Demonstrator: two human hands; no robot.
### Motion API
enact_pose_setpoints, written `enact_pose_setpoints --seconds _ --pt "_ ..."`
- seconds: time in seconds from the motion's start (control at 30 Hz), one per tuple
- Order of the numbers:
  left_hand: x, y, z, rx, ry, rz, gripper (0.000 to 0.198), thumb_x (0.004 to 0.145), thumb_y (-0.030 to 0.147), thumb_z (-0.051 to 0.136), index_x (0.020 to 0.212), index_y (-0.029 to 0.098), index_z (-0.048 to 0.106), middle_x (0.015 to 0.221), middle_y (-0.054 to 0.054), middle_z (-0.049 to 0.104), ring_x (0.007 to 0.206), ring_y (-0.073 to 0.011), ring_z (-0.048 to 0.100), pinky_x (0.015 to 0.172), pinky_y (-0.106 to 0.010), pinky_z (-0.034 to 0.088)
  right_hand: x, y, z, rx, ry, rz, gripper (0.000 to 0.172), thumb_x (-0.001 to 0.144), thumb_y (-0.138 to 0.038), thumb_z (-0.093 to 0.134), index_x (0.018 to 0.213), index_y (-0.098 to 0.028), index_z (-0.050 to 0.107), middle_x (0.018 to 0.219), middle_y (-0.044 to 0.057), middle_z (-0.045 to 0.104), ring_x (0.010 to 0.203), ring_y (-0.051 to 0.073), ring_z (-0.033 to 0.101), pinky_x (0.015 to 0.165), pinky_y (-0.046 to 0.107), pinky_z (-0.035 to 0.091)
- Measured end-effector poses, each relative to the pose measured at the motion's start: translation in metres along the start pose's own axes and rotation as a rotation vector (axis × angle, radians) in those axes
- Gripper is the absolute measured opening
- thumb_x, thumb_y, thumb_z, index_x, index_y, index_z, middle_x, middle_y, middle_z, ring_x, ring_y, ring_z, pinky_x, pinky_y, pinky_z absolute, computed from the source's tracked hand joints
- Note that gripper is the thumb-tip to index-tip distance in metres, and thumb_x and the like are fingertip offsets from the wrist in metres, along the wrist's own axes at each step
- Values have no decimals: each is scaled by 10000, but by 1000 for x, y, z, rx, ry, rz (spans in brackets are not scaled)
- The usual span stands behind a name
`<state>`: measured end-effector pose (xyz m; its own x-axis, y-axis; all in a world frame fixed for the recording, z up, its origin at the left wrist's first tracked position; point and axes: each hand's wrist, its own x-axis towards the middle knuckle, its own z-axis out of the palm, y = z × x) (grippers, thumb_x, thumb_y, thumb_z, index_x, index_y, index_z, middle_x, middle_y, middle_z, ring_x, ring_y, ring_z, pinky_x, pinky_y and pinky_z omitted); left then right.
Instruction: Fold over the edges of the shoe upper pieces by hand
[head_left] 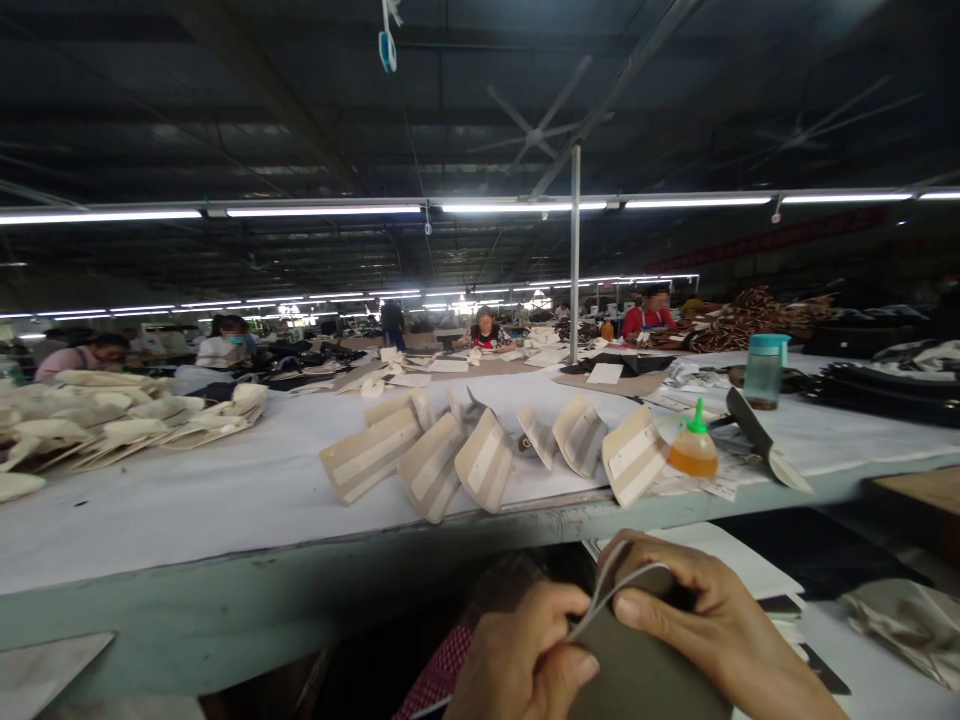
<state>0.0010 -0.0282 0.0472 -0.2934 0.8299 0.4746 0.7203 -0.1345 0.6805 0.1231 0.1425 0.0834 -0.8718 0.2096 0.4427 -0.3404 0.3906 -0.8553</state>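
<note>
Low in the head view, a dark grey-green piece of material [637, 665] with pale edges is held between both hands. My left hand [529, 650] pinches its left edge between thumb and fingers. Slightly higher and to the right, my right hand [690, 600] grips the folded upper part, thumb in front and fingers behind. The two pale edges stand a little apart between the hands. Beyond them, several curved beige and grey pieces [486, 460] stand on the white-covered table [247, 510].
An orange-liquid bottle with green nozzle [694, 455] and a teal-lidded jar [763, 375] stand at the right. Cream pieces [127, 420] are piled at the left. White sheets [720, 550] lie beside my right hand. Several people sit farther back.
</note>
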Motion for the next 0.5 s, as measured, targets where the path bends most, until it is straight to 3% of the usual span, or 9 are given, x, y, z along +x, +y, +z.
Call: enact_pose_setpoints --seconds 0.1,0.2,0.33,0.43,0.5 --pt "-1 -4 0 -43 20 16 446 895 202 509 1335 176 580 586 86 348 480 -113 349 499 -227 271 3 1 -2 -3 -8 4 443 924 -568 613 710 -191 706 751 25 657 710 182 597 665 267 444" --pt "-4 -7 -4 1 16 -53 289 892 245 515 1092 175 712 624 48 466 544 -121 427 535 -228 303 0 -1 -4 0 -37 17 630 963 -672 427 749 -189 771 780 71 680 751 229 631 670 306 476" --pt "-9 -7 -16 -32 -62 -131 219 896 309 538 842 184 710 624 36 485 581 -121 451 566 -226 308 -6 -4 -2 182 -100 106 821 914 -797 292 751 -210 843 949 139 758 1060 337 641 896 429 504" --pt "-9 -3 -24 -139 -165 -132 237 877 364 564 801 179 690 568 58 396 524 -104 355 513 -235 244 -7 -1 3 510 -110 178 607 896 -720 513 796 -226 852 1158 121 738 880 266 723 762 352 564" --pt "-9 3 -28 -207 -198 -169 242 856 368 575 764 172 683 551 66 356 509 -97 316 502 -240 216 -6 3 4 564 -115 135 373 836 -599 708 849 -256 853 1192 93 731 917 245 726 790 309 560"
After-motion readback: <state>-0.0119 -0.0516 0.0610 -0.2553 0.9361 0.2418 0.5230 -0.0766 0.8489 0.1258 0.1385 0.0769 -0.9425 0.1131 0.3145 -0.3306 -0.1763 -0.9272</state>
